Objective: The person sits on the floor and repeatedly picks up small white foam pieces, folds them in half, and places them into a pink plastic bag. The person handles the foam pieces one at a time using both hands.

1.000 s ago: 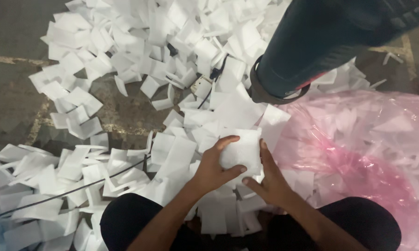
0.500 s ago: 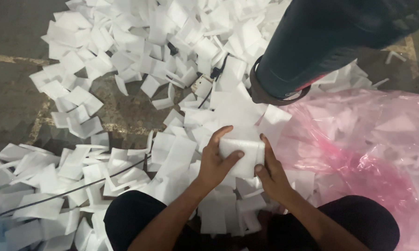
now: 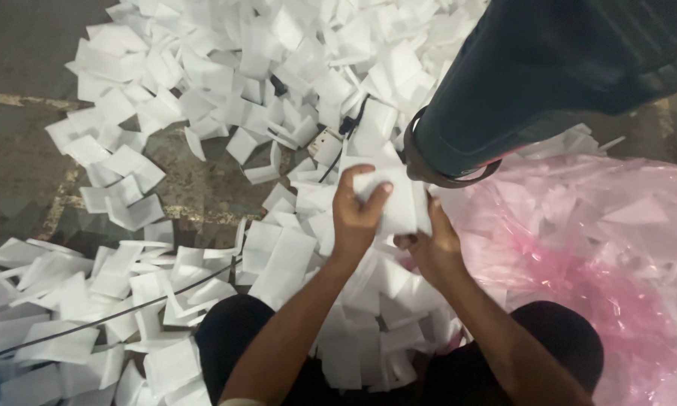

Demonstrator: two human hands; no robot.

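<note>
- Lower left of the frame: a thin black cable [image 3: 105, 319] runs across the loose white pouches [image 3: 75, 293] on the floor. It could snag a knee or a sleeve and drag pouches out of place.
- Centre: the left hand [image 3: 357, 214] is closed around the near edge of a small stack of white pouches [image 3: 398, 203], thumb on top. The stack is slippery, so it may fan out if the grip eases.
- Just right of centre: the right hand [image 3: 429, 244] grasps the same stack from below, fingers partly hidden. An uneven squeeze could spill it.
- Upper right: another person's leg [image 3: 549, 68] stands almost touching the stack and could bump it.
- Right edge: the pink plastic bag [image 3: 601, 248] lies slack and could slide or tear.
</note>
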